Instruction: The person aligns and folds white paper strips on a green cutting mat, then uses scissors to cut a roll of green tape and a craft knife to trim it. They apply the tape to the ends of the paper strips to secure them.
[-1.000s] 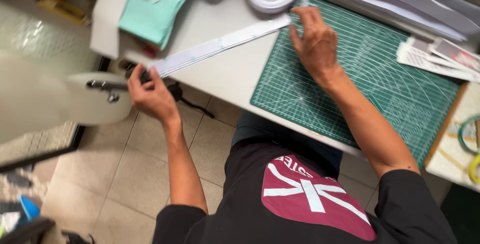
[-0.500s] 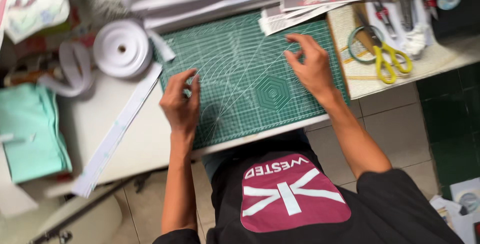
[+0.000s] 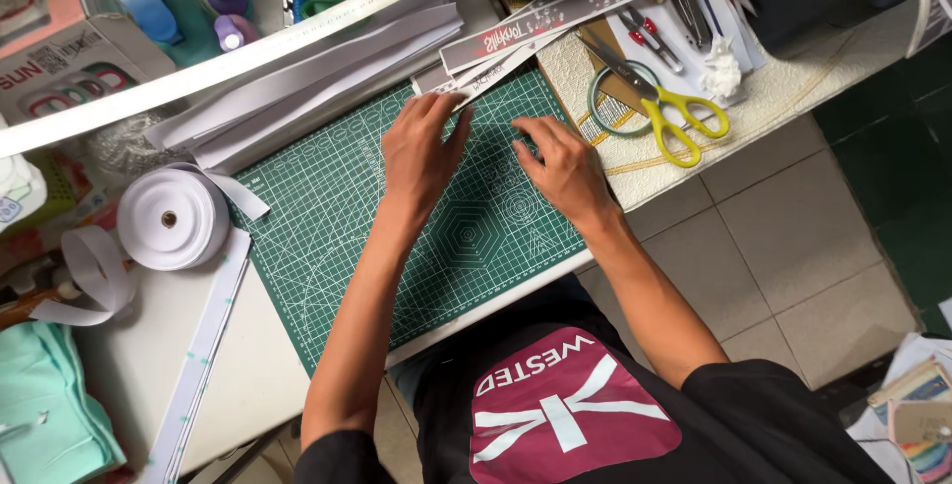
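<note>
Two hands lie open on the green gridded cutting mat (image 3: 327, 236): left hand (image 3: 421, 152) and right hand (image 3: 560, 162) both touch the printed grey ribbon strip (image 3: 486, 75) at the mat's far edge; I judge it could slip askew.

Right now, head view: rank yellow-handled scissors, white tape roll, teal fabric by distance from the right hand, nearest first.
1. yellow-handled scissors: just beyond the right hand, on the pale mat.
2. white tape roll: across the green cutting mat, past the left hand.
3. teal fabric: far table corner.

Both hands, the left hand (image 3: 421, 152) and the right hand (image 3: 563, 169), are laid side by side on the green gridded cutting mat (image 3: 327, 236). A white tape roll (image 3: 171, 218) is placed left of the mat, yellow-handled scissors (image 3: 659, 102) right of it, and long white paper strips (image 3: 307, 82) behind it.
</note>
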